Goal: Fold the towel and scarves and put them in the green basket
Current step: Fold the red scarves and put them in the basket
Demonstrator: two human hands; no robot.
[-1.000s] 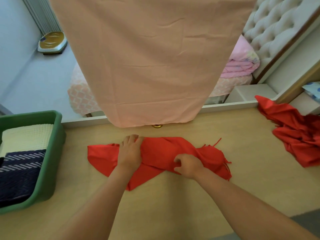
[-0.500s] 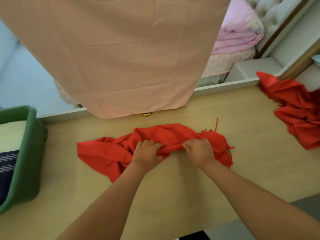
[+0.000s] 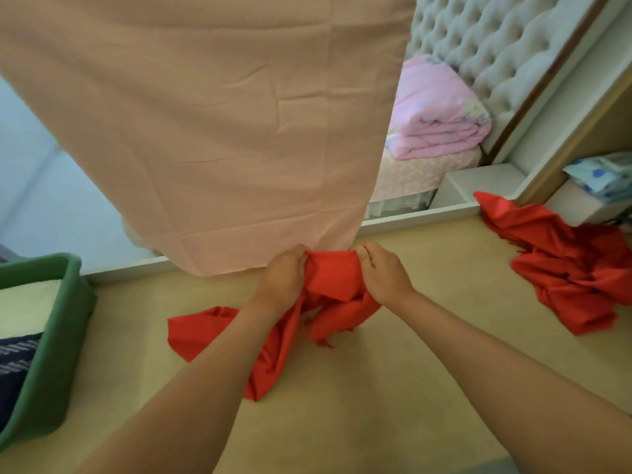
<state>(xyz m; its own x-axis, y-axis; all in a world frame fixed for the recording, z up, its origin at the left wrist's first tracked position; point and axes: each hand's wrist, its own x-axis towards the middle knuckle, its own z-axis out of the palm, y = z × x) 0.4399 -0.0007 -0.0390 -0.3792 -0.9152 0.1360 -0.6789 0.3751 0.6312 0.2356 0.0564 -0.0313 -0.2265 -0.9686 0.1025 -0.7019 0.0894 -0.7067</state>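
A red scarf (image 3: 331, 278) is lifted off the light wooden table (image 3: 342, 415). My left hand (image 3: 284, 278) and my right hand (image 3: 383, 275) grip its upper edge side by side, a short stretch of cloth taut between them. The rest of the scarf hangs down and trails to the left on the table. A second red scarf (image 3: 574, 268) lies crumpled at the table's right. The green basket (image 3: 65, 340) stands at the left edge, holding a folded cream towel (image 3: 27, 309) and a dark blue striped cloth (image 3: 13, 364).
A large peach cloth (image 3: 219, 131) hangs down right behind my hands, its hem reaching the table's back edge. Beyond are a bed with folded pink bedding (image 3: 437, 114) and a tufted headboard (image 3: 496, 46). A shelf with patterned fabric (image 3: 602, 172) is at the right.
Both hands gathered the red scarf's edge and lifted it off the table toward the peach cloth. The scarf, earlier spread flat, now hangs bunched from my hands.
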